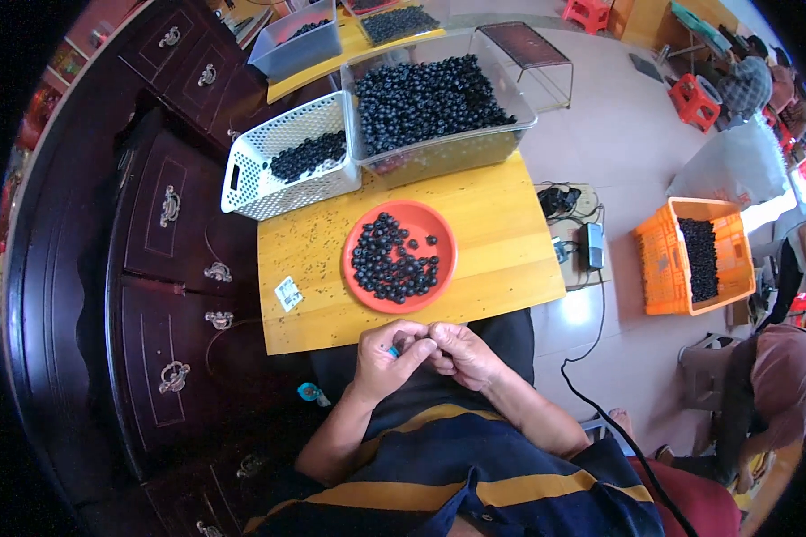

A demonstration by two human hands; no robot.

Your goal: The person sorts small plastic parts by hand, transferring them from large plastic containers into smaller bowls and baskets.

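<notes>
My left hand (385, 362) and my right hand (466, 354) meet at the near edge of the yellow table (493, 242), above my lap. Both are closed, with thumbs and fingertips pinched close together. A bit of blue-green (393, 352) shows at the left fingers; whatever else they hold is hidden. Just beyond the hands rests a round orange-red plate (446, 288) with many small dark round pieces (388, 259), like beads or berries. Behind it a white perforated basket (258, 192) and a large clear plastic bin (457, 154) hold more of them.
Dark wooden drawers (152, 295) stand close on the left. A small white packet (288, 294) and dark crumbs lie on the table. To the right are an orange crate (681, 302) of dark pieces, a black adapter (591, 246) and its cord. Other people sit at far right.
</notes>
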